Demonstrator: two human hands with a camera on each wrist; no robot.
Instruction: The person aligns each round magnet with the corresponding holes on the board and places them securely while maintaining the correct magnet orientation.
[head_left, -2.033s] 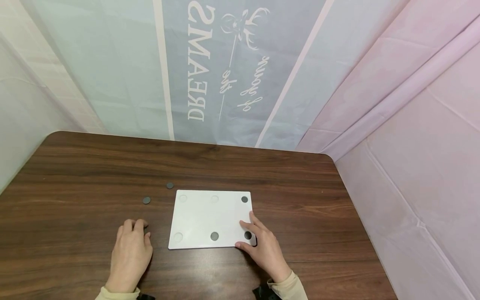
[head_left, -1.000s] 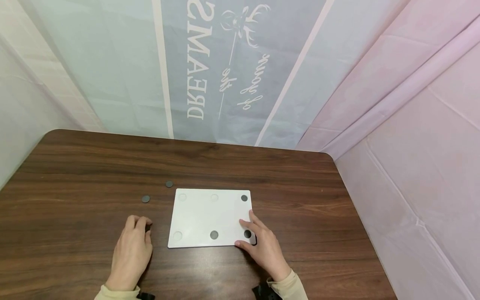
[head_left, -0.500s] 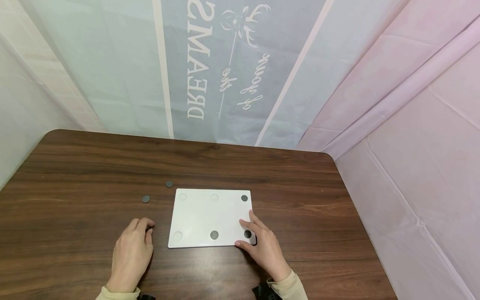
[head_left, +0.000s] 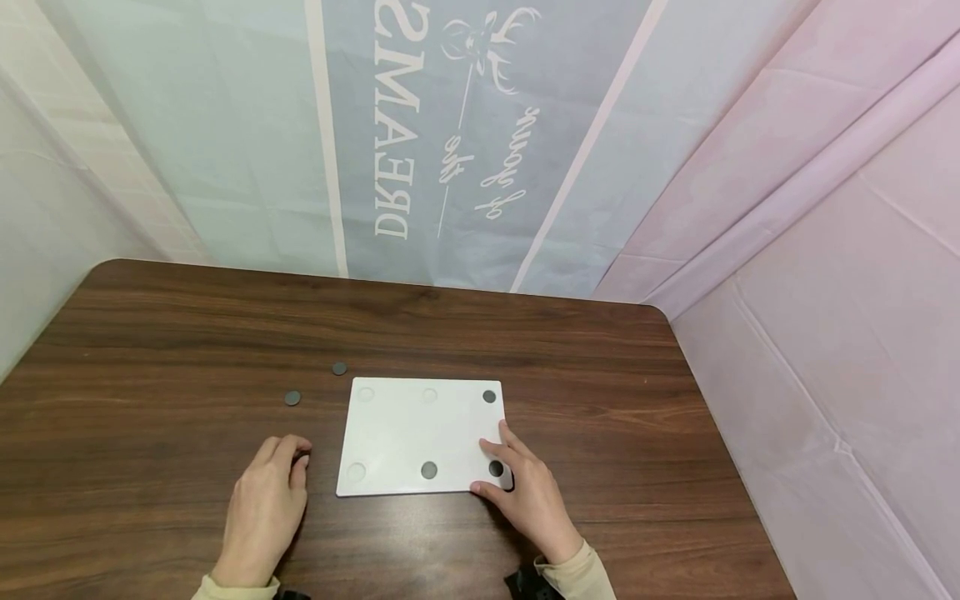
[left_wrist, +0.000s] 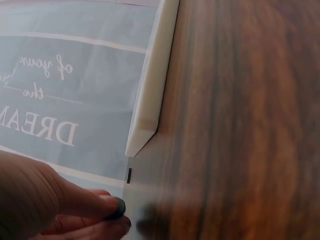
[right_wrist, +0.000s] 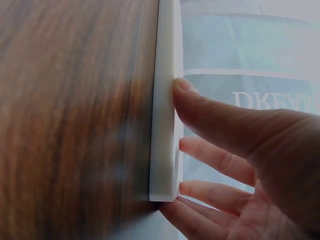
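My left hand (head_left: 262,512) is left of the white board (head_left: 397,433), apart from it. In the left wrist view its thumb and fingers pinch a small dark round disc (left_wrist: 117,209) just above the tabletop. My right hand (head_left: 528,496) rests on the board's near right corner, fingers spread. Its thumb touches the near edge, while fingertips touch the top face and right side. Dark discs fill the board's far right (head_left: 489,397), near middle (head_left: 428,470) and near right round recesses. Its other three recesses hold no disc.
Two loose dark discs lie on the brown wooden table (head_left: 585,375), one left of the board (head_left: 292,398) and one by its far left corner (head_left: 339,368). A printed cloth (head_left: 450,150) hangs behind the table's far edge; pale cloth hangs on both sides.
My left fingers have shifted slightly right toward the board, with the disc between them. My right hand stays in place on the board, which has not moved.
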